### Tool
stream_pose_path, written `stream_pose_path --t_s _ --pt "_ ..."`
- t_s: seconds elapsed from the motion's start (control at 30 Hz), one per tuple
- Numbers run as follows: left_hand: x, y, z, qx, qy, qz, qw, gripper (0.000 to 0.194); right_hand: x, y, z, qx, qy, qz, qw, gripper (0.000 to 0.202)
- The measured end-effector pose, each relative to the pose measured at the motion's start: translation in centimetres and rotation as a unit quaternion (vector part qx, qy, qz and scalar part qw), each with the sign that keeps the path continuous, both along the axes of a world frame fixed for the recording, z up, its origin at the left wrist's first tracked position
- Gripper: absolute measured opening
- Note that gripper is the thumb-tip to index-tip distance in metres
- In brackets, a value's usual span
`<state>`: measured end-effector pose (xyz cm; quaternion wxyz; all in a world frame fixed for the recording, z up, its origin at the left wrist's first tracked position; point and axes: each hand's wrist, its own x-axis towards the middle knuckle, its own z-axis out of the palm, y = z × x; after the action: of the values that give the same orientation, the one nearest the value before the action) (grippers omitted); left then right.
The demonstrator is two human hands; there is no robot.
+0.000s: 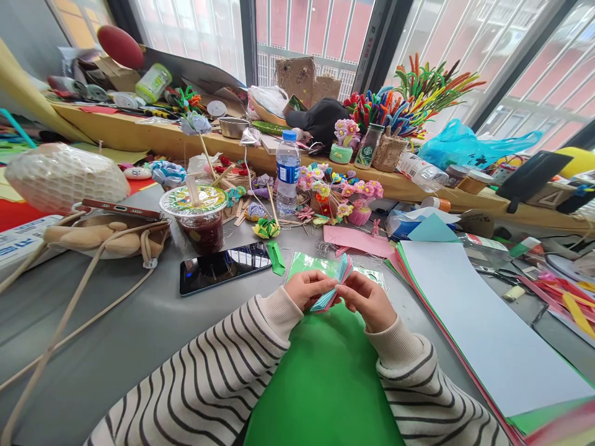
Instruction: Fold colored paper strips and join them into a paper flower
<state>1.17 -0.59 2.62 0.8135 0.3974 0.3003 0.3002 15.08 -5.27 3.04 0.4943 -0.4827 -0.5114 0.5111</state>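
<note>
Between my two hands is a small pleated paper bundle (pixel 344 269), folded in layers of light blue and pink and pinched at its middle. My left hand (pixel 307 288) grips it from the left with thumb and fingers. From the right, my right hand (pixel 369 300) pinches the same spot, fingertips close to the left ones. Under both hands lies a large green sheet (pixel 330 378). A clear plastic packet (pixel 302 263) sits just beyond my left hand, partly hidden. A folded green paper strip (pixel 276 257) is close by on the left.
A phone (pixel 225 267) and a lidded drink cup (pixel 198 223) stand left of my hands. A water bottle (pixel 287 173) and crafted flowers (pixel 320 186) are ahead. Stacked paper sheets (pixel 483 316) lie to the right, with scissors (pixel 504 274) beyond. A cluttered wooden ledge (pixel 395 170) runs behind.
</note>
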Motion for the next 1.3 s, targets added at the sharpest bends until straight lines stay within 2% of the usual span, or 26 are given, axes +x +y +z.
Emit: stream_pose_path --t_s 0.37,0.6,0.83,1.3 --pt "-0.22 -0.01 -0.23 0.000 0.005 -0.024 1.000 0.037 0.41 -0.03 0.19 0.027 -0.067 -0.006 0.997 0.024" --pt "-0.23 -0.10 0.00 0.004 0.014 -0.028 1.000 0.039 0.66 0.04 0.11 0.025 -0.078 -0.001 0.997 0.025" --pt "-0.20 -0.18 0.35 0.046 0.023 -0.031 0.998 0.039 0.82 0.09 -0.19 0.019 -0.083 0.000 0.996 0.026" --pt "-0.36 0.06 -0.14 0.047 0.027 -0.037 0.998 0.037 0.53 -0.06 -0.10 0.033 -0.082 -0.006 0.996 0.024"
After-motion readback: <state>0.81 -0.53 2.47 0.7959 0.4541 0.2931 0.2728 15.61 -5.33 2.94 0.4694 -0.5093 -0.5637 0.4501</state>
